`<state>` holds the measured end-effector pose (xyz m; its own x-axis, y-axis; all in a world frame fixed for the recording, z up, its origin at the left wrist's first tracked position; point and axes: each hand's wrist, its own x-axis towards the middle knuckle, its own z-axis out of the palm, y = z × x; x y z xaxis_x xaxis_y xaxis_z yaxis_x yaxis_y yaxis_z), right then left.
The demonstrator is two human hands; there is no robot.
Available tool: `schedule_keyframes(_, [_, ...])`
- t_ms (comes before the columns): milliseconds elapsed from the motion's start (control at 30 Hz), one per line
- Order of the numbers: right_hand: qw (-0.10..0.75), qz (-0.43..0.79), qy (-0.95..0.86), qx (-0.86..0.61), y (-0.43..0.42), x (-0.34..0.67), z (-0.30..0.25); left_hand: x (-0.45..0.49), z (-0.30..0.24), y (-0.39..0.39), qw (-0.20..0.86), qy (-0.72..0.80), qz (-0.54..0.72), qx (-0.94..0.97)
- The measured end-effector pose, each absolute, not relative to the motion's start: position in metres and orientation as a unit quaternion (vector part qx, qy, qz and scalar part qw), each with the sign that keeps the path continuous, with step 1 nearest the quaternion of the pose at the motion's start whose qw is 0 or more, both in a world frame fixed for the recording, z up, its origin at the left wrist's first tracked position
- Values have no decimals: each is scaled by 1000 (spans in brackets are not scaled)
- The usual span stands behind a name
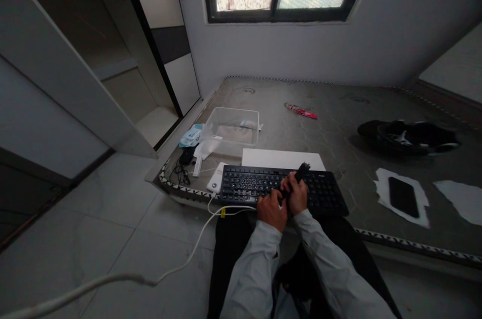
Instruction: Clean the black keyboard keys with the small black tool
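Note:
A black keyboard lies at the near edge of a grey mattress. Both my hands are over its middle keys. My right hand is closed around a slim black tool whose tip points up and away. My left hand sits curled right beside it, fingers bent against the keys; what it pinches, if anything, is hidden.
A white board lies behind the keyboard, a clear plastic tub farther left. A white cable trails over the tiled floor. A black phone on white paper, dark clothing and a red wrapper lie on the mattress.

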<state>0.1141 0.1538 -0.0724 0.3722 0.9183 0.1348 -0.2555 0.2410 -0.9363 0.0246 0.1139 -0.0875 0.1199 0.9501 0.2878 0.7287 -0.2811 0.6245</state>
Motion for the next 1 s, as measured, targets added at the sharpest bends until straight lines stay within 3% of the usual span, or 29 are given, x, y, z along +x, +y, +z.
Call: schedule_keyframes(1000, [685, 443, -370, -444, 155, 120, -64, 22, -89, 114, 149, 555, 299, 762])
